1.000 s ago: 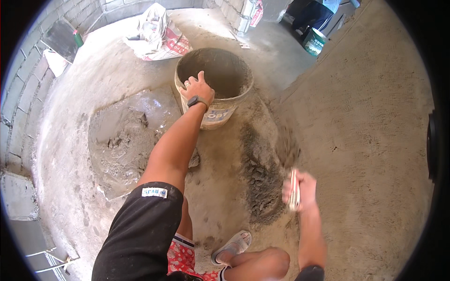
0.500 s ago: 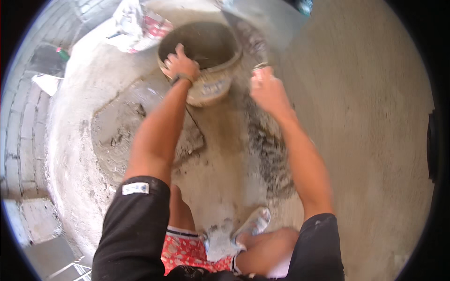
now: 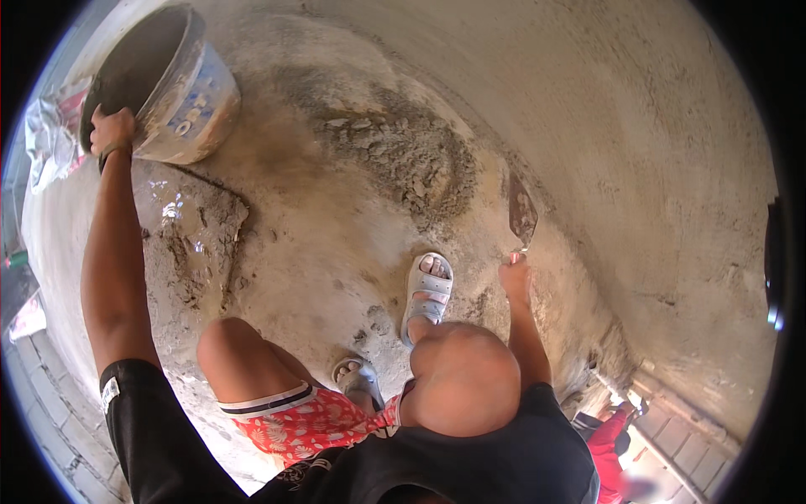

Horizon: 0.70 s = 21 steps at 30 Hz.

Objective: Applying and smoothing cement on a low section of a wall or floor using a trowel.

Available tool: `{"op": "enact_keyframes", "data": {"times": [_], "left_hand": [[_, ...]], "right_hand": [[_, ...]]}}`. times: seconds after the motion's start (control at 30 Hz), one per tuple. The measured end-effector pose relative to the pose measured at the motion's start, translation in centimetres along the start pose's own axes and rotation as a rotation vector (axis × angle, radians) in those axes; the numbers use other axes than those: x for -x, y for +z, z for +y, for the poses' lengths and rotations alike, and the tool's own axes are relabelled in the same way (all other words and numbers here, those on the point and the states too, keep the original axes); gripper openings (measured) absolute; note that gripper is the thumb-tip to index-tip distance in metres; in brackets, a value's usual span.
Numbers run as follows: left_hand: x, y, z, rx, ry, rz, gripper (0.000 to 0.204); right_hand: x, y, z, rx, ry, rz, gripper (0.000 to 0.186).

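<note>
- Our right hand, wrapped tight round its handle, holds the trowel; the blade points away from us, long axis nearly straight ahead, near the wall.
- The mortar lies ahead and left, apart from the blade; of our 2 hands, the right is nearer.
- Our left hand, curled over its rim, grips the bucket, far left.

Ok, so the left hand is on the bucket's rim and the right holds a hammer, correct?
Not a hammer: in the head view, the right hand holds a trowel. The left hand is indeed on the bucket, at its rim.
</note>
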<state>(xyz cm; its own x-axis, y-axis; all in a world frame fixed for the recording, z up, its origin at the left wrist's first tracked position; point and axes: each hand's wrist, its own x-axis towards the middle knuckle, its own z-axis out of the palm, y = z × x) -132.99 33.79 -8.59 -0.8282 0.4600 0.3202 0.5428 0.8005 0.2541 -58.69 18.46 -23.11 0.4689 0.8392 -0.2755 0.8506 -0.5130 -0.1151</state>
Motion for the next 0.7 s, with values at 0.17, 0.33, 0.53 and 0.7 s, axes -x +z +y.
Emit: {"op": "enact_keyframes", "data": {"times": [0.17,0.33,0.53,0.7], "left_hand": [[0.7,0.5,1.3,-0.012,-0.024,-0.006,0.067],[-0.6,-0.1,0.1,-0.007,-0.022,-0.019,0.065],[0.3,0.1,0.8,0.014,-0.010,-0.020,0.065],[-0.3,-0.2,0.3,0.003,-0.019,-0.002,0.065]], "right_hand": [[-0.3,5.4,-1.6,0.124,-0.183,-0.068,0.034],[3.0,5.3,-14.5,-0.261,-0.139,-0.320,0.036],[2.2,0.3,-11.7,-0.141,-0.181,-0.292,0.046],[-5.6,-2.2,-12.4,0.055,-0.287,-0.150,0.035]]}}
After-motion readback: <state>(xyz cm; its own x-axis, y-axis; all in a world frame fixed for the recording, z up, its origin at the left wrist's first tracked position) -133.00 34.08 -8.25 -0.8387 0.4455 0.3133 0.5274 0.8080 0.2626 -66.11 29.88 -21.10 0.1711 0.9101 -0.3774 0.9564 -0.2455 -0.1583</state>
